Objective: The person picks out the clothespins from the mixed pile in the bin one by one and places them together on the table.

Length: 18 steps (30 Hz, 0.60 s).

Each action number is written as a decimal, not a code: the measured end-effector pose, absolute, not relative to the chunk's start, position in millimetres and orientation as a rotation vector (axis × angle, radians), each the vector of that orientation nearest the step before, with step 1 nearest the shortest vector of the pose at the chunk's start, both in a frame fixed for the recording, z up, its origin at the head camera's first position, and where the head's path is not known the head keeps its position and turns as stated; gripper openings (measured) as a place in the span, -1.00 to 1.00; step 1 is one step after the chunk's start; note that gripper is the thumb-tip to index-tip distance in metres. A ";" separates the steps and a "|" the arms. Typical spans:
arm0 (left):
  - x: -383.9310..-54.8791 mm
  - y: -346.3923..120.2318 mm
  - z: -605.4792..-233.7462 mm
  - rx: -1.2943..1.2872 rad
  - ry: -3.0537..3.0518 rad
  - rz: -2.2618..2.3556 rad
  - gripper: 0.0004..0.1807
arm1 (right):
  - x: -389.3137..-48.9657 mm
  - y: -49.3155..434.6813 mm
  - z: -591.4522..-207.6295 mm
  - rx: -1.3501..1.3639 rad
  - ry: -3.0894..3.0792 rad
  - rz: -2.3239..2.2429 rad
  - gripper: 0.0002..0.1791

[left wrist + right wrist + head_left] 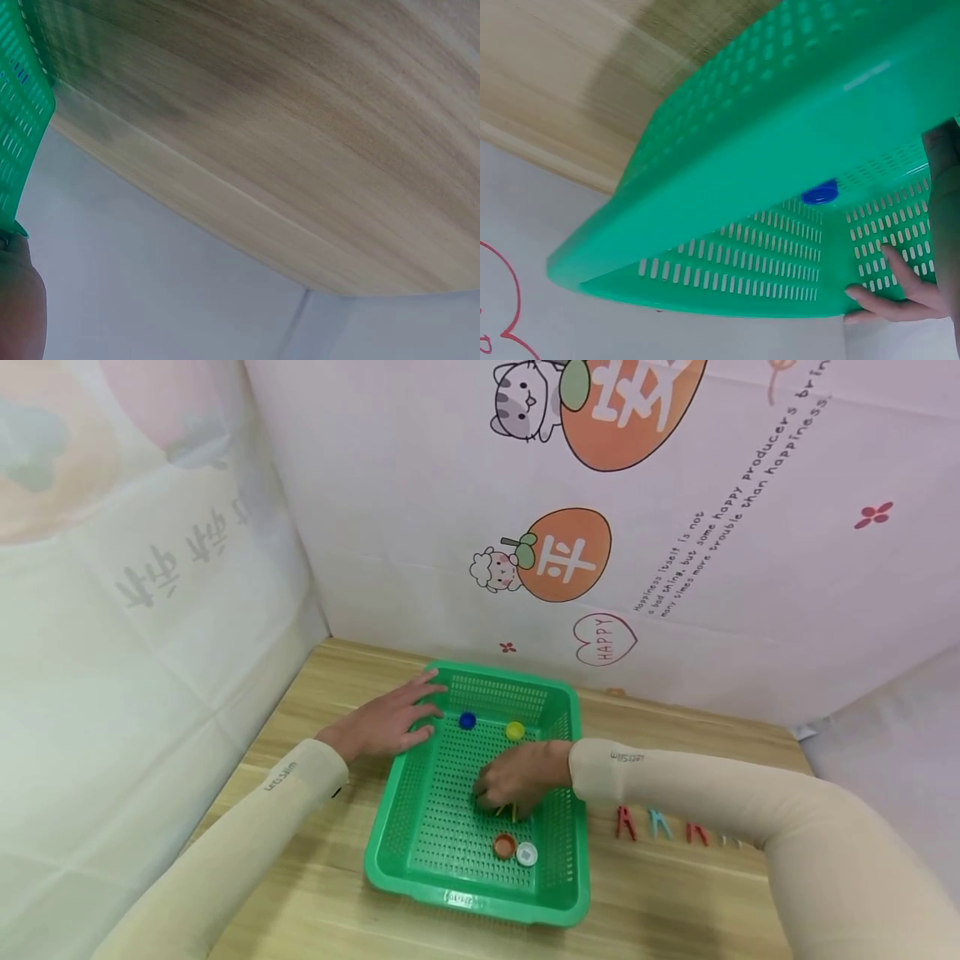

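Observation:
My right hand reaches down into the green plastic basket, fingers curled. It pinches a yellow clothespin, whose two thin legs show below the fingers; the rest of it is hidden. My left hand lies at the basket's left rim, its fingers spread over the edge. On the basket floor, a blue bottle cap and a yellow cap sit beyond the right hand. Nearer the front, a brown cap sits beside a white cap. The right wrist view shows the left fingers at the far rim.
To the right of the basket, a red clothespin, a light blue clothespin, another red clothespin and a pale one by the right sleeve lie in a row on the wooden table. Printed white cloth hangs behind and at the sides.

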<state>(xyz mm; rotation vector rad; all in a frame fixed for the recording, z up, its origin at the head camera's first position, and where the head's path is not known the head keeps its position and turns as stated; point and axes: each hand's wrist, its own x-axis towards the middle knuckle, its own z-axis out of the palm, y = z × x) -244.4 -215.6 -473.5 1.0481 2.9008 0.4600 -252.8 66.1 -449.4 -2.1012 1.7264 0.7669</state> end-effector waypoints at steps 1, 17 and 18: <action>-244.3 -215.4 -474.1 1.049 2.901 0.457 -0.57 | -251.7 65.4 -450.4 -2.113 1.723 0.786 -0.67; -243.1 -212.4 -471.9 1.057 2.914 0.452 -0.57 | -252.7 49.3 -449.7 -2.190 1.746 0.973 -0.64; -243.0 -212.4 -471.6 1.052 2.914 0.445 -0.57 | -254.4 46.6 -449.8 -2.202 1.750 0.993 -0.63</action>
